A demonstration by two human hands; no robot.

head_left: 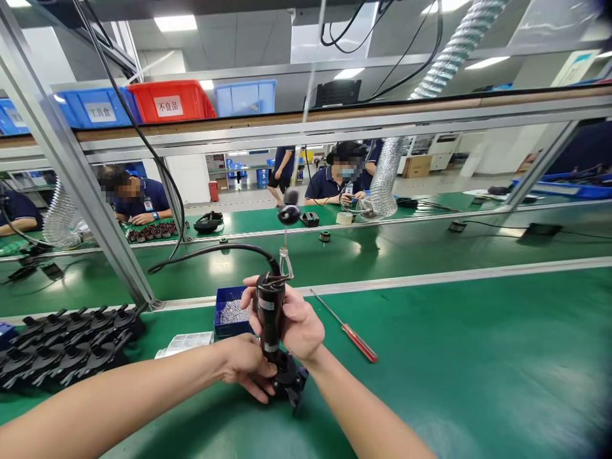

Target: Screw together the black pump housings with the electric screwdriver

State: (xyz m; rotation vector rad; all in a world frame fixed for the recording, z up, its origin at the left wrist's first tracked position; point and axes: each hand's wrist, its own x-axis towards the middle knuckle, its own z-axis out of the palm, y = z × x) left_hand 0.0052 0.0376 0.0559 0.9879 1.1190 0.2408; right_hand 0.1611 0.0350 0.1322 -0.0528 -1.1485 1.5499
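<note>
Green table, with a power screwdriver stood over a black part

Beyond the metal rail along the table's far edge, other people are seated at work. Well in from that edge, the black part is gripped low down by the left hand, its fingers pressed beside the tool's lower end (whether any weight is borne by the table cannot be told). Around the tool's barrel the right hand is wrapped, and a cable is led from the top. Because the tip is hidden, it cannot be confirmed that a screw is met.

For a clean drive, the barrel is best held in line with the hole, with pressure applied straight down and the part braced against twist. Left fingertips should be kept clear of the bit, and slack should be left in the cable. Near the far edge, small screws are held ready in a blue bin
</note>
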